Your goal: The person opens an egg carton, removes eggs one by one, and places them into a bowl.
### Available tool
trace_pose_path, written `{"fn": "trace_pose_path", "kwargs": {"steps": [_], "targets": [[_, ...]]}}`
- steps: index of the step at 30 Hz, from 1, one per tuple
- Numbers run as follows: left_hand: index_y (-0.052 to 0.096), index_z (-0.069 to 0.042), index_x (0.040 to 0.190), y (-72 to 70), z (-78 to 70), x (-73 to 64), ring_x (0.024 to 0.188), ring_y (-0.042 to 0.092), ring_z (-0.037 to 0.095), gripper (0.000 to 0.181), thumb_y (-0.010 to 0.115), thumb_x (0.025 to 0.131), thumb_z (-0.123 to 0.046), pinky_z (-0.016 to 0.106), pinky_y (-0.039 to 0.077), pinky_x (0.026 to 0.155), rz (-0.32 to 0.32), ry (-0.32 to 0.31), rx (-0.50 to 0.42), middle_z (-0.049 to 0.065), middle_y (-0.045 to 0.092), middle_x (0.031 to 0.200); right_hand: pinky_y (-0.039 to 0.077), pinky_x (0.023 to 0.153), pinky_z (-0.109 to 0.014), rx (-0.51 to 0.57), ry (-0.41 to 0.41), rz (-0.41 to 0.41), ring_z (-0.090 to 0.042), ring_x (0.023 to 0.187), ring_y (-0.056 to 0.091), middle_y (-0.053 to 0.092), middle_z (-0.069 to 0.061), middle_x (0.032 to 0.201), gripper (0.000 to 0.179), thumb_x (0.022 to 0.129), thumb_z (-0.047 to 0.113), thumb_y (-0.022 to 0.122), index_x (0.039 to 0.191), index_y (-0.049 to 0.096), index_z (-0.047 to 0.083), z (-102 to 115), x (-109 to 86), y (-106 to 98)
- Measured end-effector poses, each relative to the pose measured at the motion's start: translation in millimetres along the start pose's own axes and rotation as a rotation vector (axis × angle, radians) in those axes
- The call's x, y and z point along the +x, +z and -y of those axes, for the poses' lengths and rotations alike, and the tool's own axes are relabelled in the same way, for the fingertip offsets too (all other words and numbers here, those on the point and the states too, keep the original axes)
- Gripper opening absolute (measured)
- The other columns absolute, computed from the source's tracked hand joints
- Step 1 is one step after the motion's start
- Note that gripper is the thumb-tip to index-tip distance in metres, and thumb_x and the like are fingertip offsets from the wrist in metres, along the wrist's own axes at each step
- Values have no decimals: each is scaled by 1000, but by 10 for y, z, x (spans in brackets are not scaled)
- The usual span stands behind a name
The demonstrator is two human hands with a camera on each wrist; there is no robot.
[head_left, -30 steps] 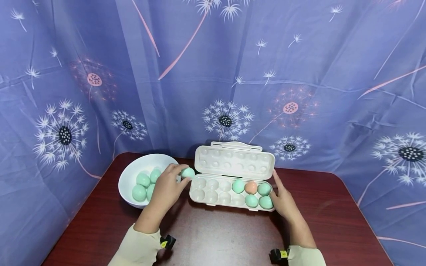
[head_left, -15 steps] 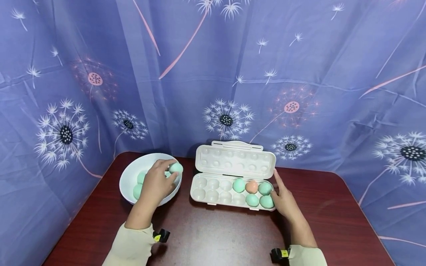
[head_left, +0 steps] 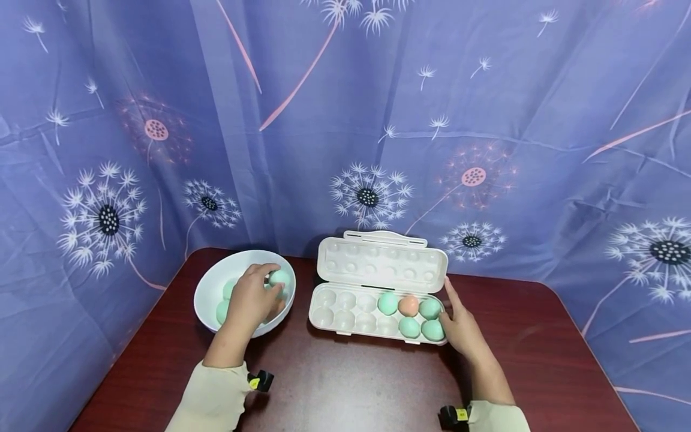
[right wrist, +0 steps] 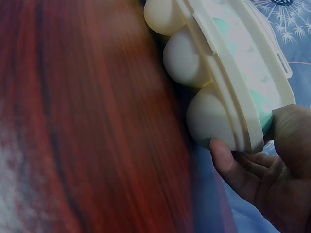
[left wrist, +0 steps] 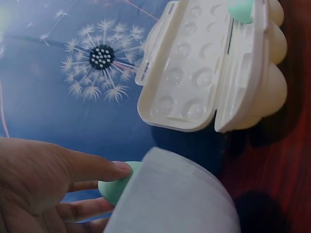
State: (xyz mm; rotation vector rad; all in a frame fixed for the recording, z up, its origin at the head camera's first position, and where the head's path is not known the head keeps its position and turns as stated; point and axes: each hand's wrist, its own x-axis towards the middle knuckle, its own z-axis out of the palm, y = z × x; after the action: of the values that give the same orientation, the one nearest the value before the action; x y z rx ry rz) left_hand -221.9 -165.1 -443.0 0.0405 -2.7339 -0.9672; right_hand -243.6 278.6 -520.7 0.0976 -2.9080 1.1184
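My left hand (head_left: 252,300) is in the white bowl (head_left: 207,282), pinching a light green egg (head_left: 279,278) between thumb and fingers by the far right rim. The left wrist view shows the thumb on this egg, whose lower part the bowl's wall hides. More green eggs (head_left: 222,312) lie in the bowl, partly covered by the hand. An orange patch (head_left: 278,309) shows under the fingers, too covered to identify. My right hand (head_left: 461,327) grips the right end of the white egg carton (head_left: 335,337), which lies with its lid raised. Green eggs (head_left: 409,327) and one orange egg (head_left: 408,306) fill its right-hand cups.
The carton's lid (head_left: 382,264) leans back toward the patterned blue curtain (head_left: 302,180). Bowl and carton stand apart on the dark red wooden table (head_left: 345,384). Bare cups (head_left: 344,321) take up the carton's left part.
Carrying the green egg, my left hand has moved left from beside the carton into the bowl and sunk slightly. My right hand and the carton have stayed in place.
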Motion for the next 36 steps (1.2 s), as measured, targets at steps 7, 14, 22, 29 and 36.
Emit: {"fn": "trace_pose_path", "kwargs": {"steps": [7,14,22,29,36], "targets": [[66,-6,129,73,78,23,115,64,41,43,74,88,-16,54,51,97,19,0,19,22,65,125,49,94,-51,2,9,-3,-36,109,64,62,-26,132,84,97,9,49,164,4,33,6,-6,5],[68,-5,127,149,126,33,114,65,41,42,75,86,-13,54,52,96,23,17,38,22,66,122,49,92,-50,-3,5,1,-34,106,64,62,-26,132,84,97,9,49,164,3,33,16,-7,0],[69,-6,127,205,134,39,114,65,39,41,75,86,-11,54,51,97,32,31,61,21,67,122,50,90,-47,-2,-1,-1,-33,106,64,62,-25,131,83,98,9,49,164,4,32,14,0,-6],[68,-4,127,237,154,33,111,66,41,44,72,84,-8,54,52,95,45,41,70,21,67,121,51,90,-47,-5,-2,-4,-33,106,65,63,-25,130,83,97,9,49,164,4,31,13,-4,-4],[68,-2,120,268,183,36,107,67,40,39,71,81,-8,52,52,93,55,47,103,20,70,116,50,89,-48,-8,6,4,-33,104,64,62,-25,132,84,97,8,48,163,2,33,12,-3,-2]]}}
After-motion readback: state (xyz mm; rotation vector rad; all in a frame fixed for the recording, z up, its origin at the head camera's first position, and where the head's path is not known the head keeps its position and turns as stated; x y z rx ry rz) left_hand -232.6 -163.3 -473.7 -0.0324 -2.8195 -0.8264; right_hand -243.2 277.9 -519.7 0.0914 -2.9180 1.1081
